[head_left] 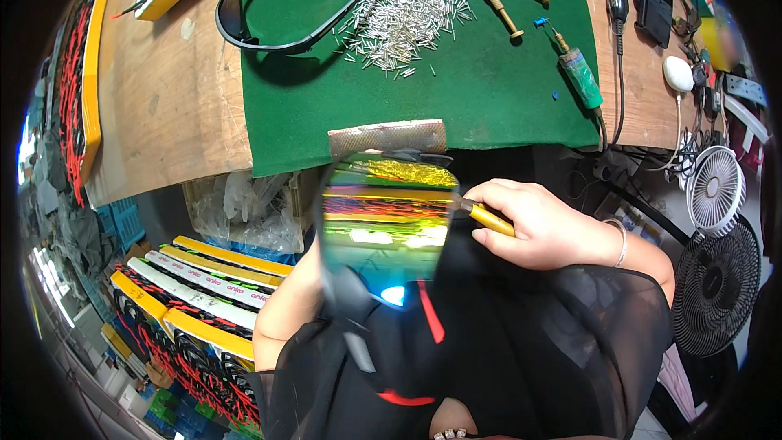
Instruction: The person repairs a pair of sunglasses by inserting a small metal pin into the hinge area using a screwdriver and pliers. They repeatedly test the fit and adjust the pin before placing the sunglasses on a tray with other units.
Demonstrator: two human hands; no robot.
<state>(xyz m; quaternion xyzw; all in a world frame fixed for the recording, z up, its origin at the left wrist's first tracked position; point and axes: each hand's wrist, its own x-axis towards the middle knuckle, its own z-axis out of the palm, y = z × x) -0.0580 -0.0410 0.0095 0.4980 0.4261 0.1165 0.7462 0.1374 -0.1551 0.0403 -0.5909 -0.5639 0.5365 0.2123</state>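
The sunglasses (387,232), dark-framed with a mirrored lens, are raised in front of the person's chest, just short of the near edge of the green mat (505,106). The right hand (533,224) is closed about a yellow-handled tool (492,219), thumb and forefinger near its metal end, which points at the lens's right edge; contact cannot be confirmed. The left forearm (285,301) runs up behind the lens; the left hand is largely hidden, so its opening and hold cannot be told. On the mat lie a heap of metal pins (415,12), two blue-handled screwdrivers (498,8) and a second pair of glasses (285,47). In this inspector's judgement the sunglasses are light, with a fairly stiff frame and slender arms liable to strain at the hinges. The lens appears smooth, likely slippery and easily smeared or scratched. Recommended hold: the frame beside the hinge, fingertips clear of the lens face.
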